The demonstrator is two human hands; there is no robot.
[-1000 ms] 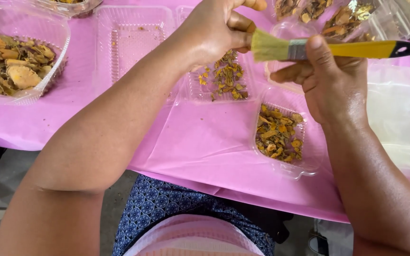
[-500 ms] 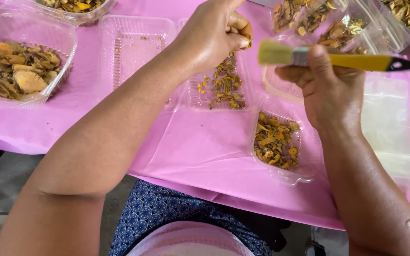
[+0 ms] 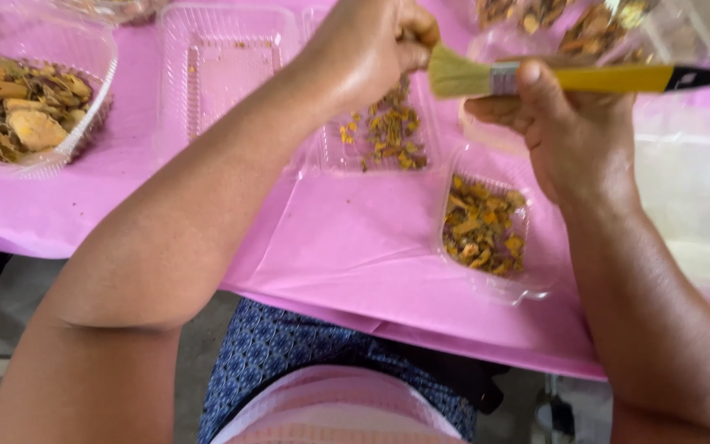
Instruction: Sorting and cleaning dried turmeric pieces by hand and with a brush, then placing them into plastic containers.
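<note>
My right hand [image 3: 564,136] grips a flat paintbrush [image 3: 585,79] with a yellow handle, black tip and pale bristles, held level above the table. Its bristles touch my left hand [image 3: 371,45], which is closed around something small that I cannot make out. Under the hands lies a clear plastic tray [image 3: 384,136] with scattered yellow-brown dried pieces. A smaller clear tray [image 3: 486,226] filled with the same pieces sits below my right hand.
A pink cloth [image 3: 355,247] covers the table. A clear tub [image 3: 22,111] of larger dried slices stands at far left, beside a nearly bare clear tray [image 3: 228,70]. More tubs of dried pieces [image 3: 585,25] line the far edge. Clear lids [image 3: 684,189] lie at right.
Both hands stay together over the tray. The brush has shifted slightly left against my left hand, and the view has drifted a little.
</note>
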